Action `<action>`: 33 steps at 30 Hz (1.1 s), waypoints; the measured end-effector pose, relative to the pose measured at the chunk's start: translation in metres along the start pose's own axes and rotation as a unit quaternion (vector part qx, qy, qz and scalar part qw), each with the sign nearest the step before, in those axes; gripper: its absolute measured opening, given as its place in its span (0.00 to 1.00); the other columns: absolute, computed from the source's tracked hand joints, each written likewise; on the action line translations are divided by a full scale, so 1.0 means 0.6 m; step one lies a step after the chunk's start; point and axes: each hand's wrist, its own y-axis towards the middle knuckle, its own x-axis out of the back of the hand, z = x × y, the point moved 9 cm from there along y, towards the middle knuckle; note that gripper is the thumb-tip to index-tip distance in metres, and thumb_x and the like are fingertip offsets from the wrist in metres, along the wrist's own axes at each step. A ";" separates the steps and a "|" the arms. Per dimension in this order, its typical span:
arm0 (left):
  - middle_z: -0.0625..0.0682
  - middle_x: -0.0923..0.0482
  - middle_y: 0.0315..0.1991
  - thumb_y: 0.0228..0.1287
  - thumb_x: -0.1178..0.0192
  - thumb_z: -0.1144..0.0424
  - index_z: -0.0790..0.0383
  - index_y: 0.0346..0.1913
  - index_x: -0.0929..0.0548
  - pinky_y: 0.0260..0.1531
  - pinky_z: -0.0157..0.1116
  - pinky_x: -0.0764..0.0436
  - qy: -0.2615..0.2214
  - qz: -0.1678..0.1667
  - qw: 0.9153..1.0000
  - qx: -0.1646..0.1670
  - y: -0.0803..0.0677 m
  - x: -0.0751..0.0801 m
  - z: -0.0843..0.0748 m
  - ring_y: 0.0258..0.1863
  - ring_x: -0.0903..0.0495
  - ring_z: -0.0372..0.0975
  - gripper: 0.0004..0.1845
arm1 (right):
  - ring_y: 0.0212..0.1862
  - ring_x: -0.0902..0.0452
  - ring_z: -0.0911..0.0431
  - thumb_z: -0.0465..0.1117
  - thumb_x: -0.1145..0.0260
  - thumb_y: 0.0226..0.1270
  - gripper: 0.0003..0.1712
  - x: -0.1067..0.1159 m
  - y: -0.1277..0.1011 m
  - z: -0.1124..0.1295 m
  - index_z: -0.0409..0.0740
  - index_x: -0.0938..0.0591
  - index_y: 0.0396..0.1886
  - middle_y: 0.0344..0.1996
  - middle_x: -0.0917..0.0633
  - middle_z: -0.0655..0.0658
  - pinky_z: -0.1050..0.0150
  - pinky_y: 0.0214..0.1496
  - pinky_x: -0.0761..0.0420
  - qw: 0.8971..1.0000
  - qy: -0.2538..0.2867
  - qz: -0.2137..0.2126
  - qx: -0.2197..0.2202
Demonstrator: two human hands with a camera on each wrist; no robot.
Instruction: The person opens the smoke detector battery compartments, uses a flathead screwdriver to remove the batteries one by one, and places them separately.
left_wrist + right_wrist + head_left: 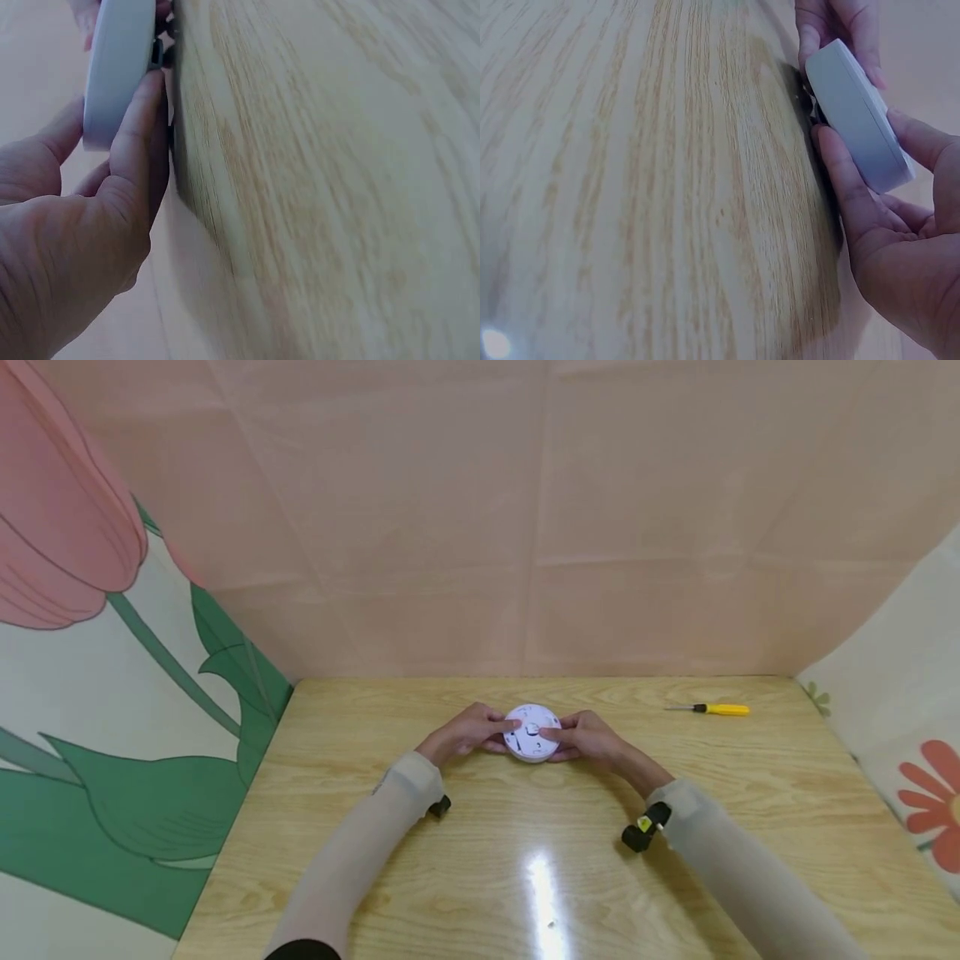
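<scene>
Left hand [475, 727]: pinching the white disc [531, 748] at its rim — thumb on top, fingers underneath.
Right hand [594, 740]: mirroring that pinch on the opposite side, parted only by the disc's thickness.
Disc: between both hands, over the table [465, 885]; looks light, stiff and smooth, perhaps slippery, so rim holds should suit it best — spare the marked face.
Screwdriver [722, 709]: lying off to the right, yellow handle outward.

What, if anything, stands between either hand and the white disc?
Nothing visible does: the left hand and right hand already hold the white disc directly, from opposite sides. The yellow-handled screwdriver lies well off to the right, outside both gaps.
</scene>
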 end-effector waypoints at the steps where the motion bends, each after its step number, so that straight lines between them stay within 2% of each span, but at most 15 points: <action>1: 0.62 0.12 0.48 0.77 0.35 0.65 0.73 0.65 0.18 0.47 0.37 0.07 -0.006 0.004 1.000 -0.006 0.000 -0.001 -0.001 0.36 0.10 0.41 0.20 | 0.39 0.09 0.51 0.37 0.32 0.79 0.26 0.001 0.001 -0.001 0.18 0.24 0.62 0.38 0.10 0.39 0.58 0.48 0.06 1.000 0.004 -0.003 0.000; 3: 0.63 0.14 0.52 0.74 0.33 0.69 0.73 0.67 0.19 0.51 0.38 0.08 -0.008 0.012 1.000 -0.020 -0.001 -0.003 -0.003 0.41 0.11 0.42 0.22 | 0.39 0.09 0.52 0.37 0.32 0.78 0.27 0.001 0.002 -0.001 0.17 0.25 0.63 0.38 0.10 0.40 0.58 0.48 0.07 1.000 0.011 -0.006 0.000; 6: 0.61 0.14 0.54 0.68 0.29 0.73 0.69 0.69 0.20 0.53 0.36 0.09 0.025 0.017 0.998 -0.053 -0.005 -0.005 -0.009 0.47 0.13 0.42 0.28 | 0.39 0.09 0.52 0.36 0.32 0.78 0.28 0.002 0.004 -0.002 0.17 0.27 0.65 0.38 0.09 0.40 0.58 0.49 0.07 1.000 0.025 -0.012 -0.002; 9: 0.58 0.14 0.55 0.61 0.24 0.75 0.63 0.71 0.20 0.53 0.33 0.12 0.087 0.019 0.991 -0.096 -0.009 -0.007 -0.020 0.50 0.15 0.41 0.34 | 0.39 0.09 0.52 0.36 0.31 0.77 0.30 0.004 0.004 -0.002 0.18 0.29 0.66 0.38 0.10 0.40 0.58 0.48 0.07 0.999 0.033 -0.019 -0.002; 12: 0.57 0.15 0.58 0.58 0.22 0.76 0.58 0.75 0.24 0.54 0.32 0.14 0.118 0.027 0.984 -0.131 -0.012 -0.013 -0.029 0.53 0.17 0.42 0.41 | 0.37 0.09 0.52 0.36 0.30 0.76 0.32 0.007 0.003 -0.001 0.18 0.30 0.68 0.37 0.09 0.39 0.58 0.47 0.06 0.999 0.029 -0.029 0.001; 16: 0.58 0.17 0.58 0.56 0.21 0.74 0.56 0.79 0.28 0.52 0.32 0.14 0.150 0.021 0.977 -0.154 -0.012 -0.014 -0.034 0.50 0.17 0.42 0.47 | 0.35 0.09 0.52 0.39 0.26 0.73 0.33 0.015 0.001 0.004 0.21 0.26 0.67 0.36 0.08 0.39 0.58 0.43 0.06 0.998 -0.028 -0.055 0.015; 20: 0.58 0.16 0.55 0.55 0.19 0.72 0.56 0.80 0.30 0.49 0.31 0.14 0.185 0.003 0.969 -0.162 -0.012 -0.009 -0.035 0.47 0.17 0.41 0.49 | 0.35 0.09 0.50 0.46 0.23 0.70 0.33 0.020 -0.001 0.013 0.25 0.19 0.63 0.37 0.08 0.39 0.58 0.40 0.06 0.989 -0.114 -0.082 0.036; 22: 0.58 0.16 0.55 0.55 0.18 0.71 0.56 0.80 0.30 0.49 0.31 0.13 0.196 -0.001 0.967 -0.164 -0.012 -0.008 -0.036 0.47 0.16 0.41 0.49 | 0.34 0.09 0.50 0.49 0.22 0.69 0.34 0.021 -0.003 0.020 0.27 0.18 0.62 0.37 0.08 0.38 0.60 0.38 0.06 0.981 -0.161 -0.096 0.049; 24: 0.59 0.15 0.55 0.55 0.18 0.71 0.56 0.80 0.30 0.50 0.32 0.13 0.202 -0.004 0.965 -0.166 -0.013 -0.008 -0.037 0.47 0.15 0.42 0.49 | 0.34 0.10 0.50 0.53 0.21 0.68 0.34 0.023 -0.008 0.030 0.30 0.16 0.61 0.39 0.08 0.39 0.62 0.36 0.08 0.966 -0.218 -0.123 0.067; 28: 0.60 0.15 0.55 0.55 0.18 0.71 0.57 0.80 0.30 0.49 0.33 0.12 0.203 -0.007 0.965 -0.168 -0.014 -0.007 -0.039 0.47 0.15 0.43 0.49 | 0.40 0.13 0.49 0.53 0.19 0.65 0.35 0.024 -0.020 0.056 0.31 0.15 0.60 0.44 0.09 0.37 0.63 0.41 0.11 0.923 -0.314 -0.186 0.122; 30: 0.60 0.15 0.54 0.55 0.19 0.70 0.58 0.80 0.30 0.49 0.33 0.12 0.203 -0.008 0.965 -0.167 -0.014 -0.007 -0.039 0.47 0.15 0.42 0.49 | 0.44 0.14 0.46 0.51 0.18 0.63 0.35 0.022 -0.026 0.068 0.30 0.15 0.60 0.46 0.11 0.35 0.59 0.45 0.11 0.905 -0.335 -0.212 0.153; 33: 0.59 0.14 0.53 0.56 0.19 0.70 0.58 0.79 0.30 0.47 0.30 0.13 0.205 -0.011 0.965 -0.165 -0.013 -0.004 -0.037 0.46 0.15 0.40 0.48 | 0.45 0.14 0.42 0.47 0.16 0.61 0.35 0.012 -0.034 0.083 0.27 0.16 0.59 0.45 0.15 0.33 0.51 0.45 0.09 0.889 -0.338 -0.238 0.198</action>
